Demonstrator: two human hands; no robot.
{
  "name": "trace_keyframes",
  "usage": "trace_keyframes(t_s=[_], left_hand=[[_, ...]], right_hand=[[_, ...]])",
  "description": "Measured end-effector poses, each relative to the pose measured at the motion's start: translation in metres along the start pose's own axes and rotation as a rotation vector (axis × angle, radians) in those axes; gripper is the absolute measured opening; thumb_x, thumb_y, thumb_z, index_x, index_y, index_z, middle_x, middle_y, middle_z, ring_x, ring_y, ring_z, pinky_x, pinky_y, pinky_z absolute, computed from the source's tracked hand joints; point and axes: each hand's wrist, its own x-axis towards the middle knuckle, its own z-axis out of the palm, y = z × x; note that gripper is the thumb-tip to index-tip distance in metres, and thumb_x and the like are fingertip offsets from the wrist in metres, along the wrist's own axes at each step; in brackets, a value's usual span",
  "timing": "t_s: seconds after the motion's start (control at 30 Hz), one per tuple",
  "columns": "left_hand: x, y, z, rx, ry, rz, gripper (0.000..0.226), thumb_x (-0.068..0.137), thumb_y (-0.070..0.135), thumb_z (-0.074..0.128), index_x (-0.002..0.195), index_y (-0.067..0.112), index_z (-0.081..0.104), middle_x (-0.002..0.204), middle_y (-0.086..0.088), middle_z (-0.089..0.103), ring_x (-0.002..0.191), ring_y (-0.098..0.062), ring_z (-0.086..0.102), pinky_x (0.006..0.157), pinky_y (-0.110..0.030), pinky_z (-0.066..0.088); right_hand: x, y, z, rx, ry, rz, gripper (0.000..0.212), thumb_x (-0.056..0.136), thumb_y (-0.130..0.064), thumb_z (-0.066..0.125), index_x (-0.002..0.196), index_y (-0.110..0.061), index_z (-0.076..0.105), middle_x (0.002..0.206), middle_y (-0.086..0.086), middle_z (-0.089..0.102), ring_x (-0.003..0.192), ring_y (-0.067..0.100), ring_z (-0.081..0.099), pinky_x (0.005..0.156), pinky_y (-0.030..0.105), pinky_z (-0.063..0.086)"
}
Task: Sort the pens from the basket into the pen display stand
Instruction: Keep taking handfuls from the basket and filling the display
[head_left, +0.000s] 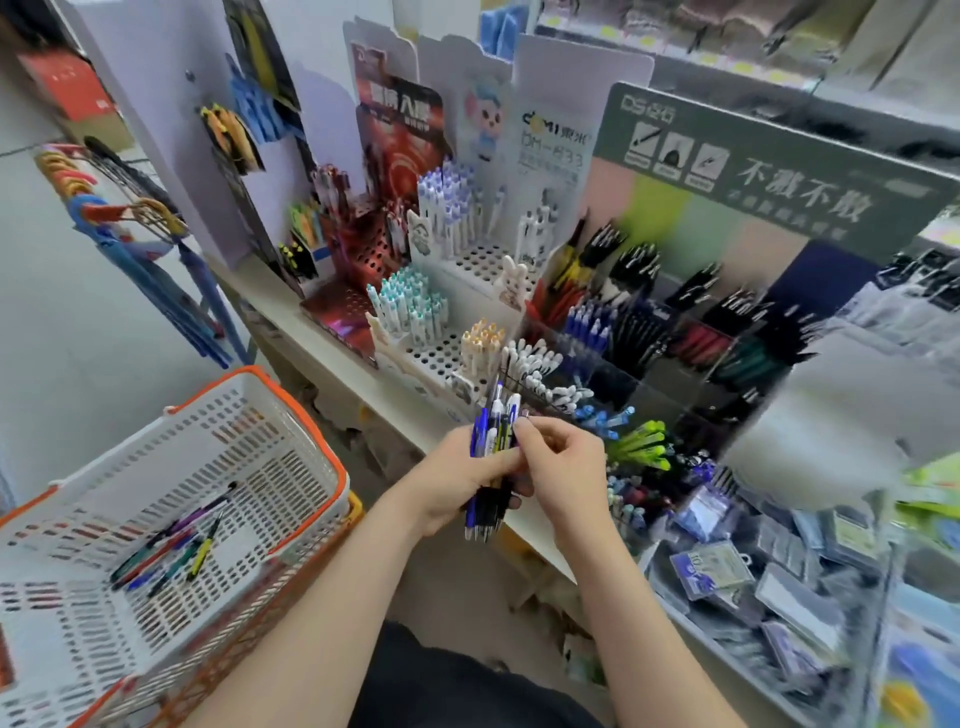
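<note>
Over the shelf (275, 301) edge, the left hand (457, 486) grips a bundle of blue, black and white pens (496, 421), the right hand (566, 467) pinches one top, between the green-backed pen display stand (717, 228) and white orange-rimmed basket (322, 441).

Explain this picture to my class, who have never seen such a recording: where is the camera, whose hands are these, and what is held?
There is no machine here. A person wears one wide-angle camera on the head, so you look down at their own two bare hands. The left hand grips a bundle of pens. The right hand pinches at the top of one pen in that bundle, as if picking it out. At lower left stands a white basket with an orange rim; a few loose pens lie on its bottom. Ahead, on a shop shelf, stands the pen display stand, with pens sorted into holes and clear compartments.
</note>
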Motion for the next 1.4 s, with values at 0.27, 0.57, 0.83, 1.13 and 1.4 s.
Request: trace_keyframes(t_s=[0.27,0.57,0.83,1.13,1.4], left_hand=[[0.019,0.009,0.024,-0.235,0.184,-0.109,0.032,0.103,0.017,0.068,0.125,-0.006,0.064,0.103,-0.018,0.079,0.086,-0.028,0.078,0.073,-0.041,0.066],[0.035,0.009,0.030,-0.466,0.077,-0.123,0.036,0.107,0.027,0.062,0.125,-0.002,0.069,0.127,-0.026,0.072,0.110,-0.035,0.074,0.092,-0.049,0.063],[0.037,0.011,0.033,-0.419,0.061,-0.132,0.026,0.101,0.013,0.069,0.122,0.000,0.072,0.107,-0.021,0.075,0.090,-0.030,0.076,0.078,-0.044,0.065],[0.026,0.006,0.030,-0.002,-0.169,-0.213,0.054,0.101,0.020,0.072,0.132,-0.019,0.053,0.083,-0.011,0.058,0.066,-0.015,0.055,0.054,-0.026,0.050],[0.022,0.006,0.019,0.052,-0.325,-0.256,0.024,0.101,0.018,0.073,0.118,0.003,0.065,0.102,-0.012,0.069,0.065,-0.011,0.056,0.054,-0.023,0.049]], right_hand=[[-0.002,-0.012,-0.018,0.072,0.354,-0.240,0.015,0.111,-0.035,0.051,0.113,-0.021,0.057,0.083,0.005,0.071,0.074,0.015,0.068,0.071,0.042,0.059],[-0.015,-0.001,-0.029,-0.142,0.259,-0.630,0.012,0.103,-0.012,0.069,0.114,-0.013,0.063,0.111,-0.008,0.075,0.093,0.007,0.075,0.075,0.035,0.063],[-0.007,0.020,-0.036,-0.504,0.199,-0.743,0.012,0.083,-0.029,0.077,0.081,-0.021,0.068,0.103,-0.011,0.067,0.110,0.016,0.058,0.092,0.042,0.047],[0.016,0.010,-0.053,-0.493,0.034,-0.291,0.027,0.097,-0.040,0.069,0.124,-0.041,0.073,0.120,-0.007,0.053,0.117,0.013,0.051,0.108,0.034,0.044],[0.018,0.006,-0.075,-0.437,-0.058,-0.214,0.017,0.086,-0.042,0.084,0.092,-0.034,0.071,0.088,-0.004,0.065,0.069,0.003,0.059,0.065,0.015,0.043]])
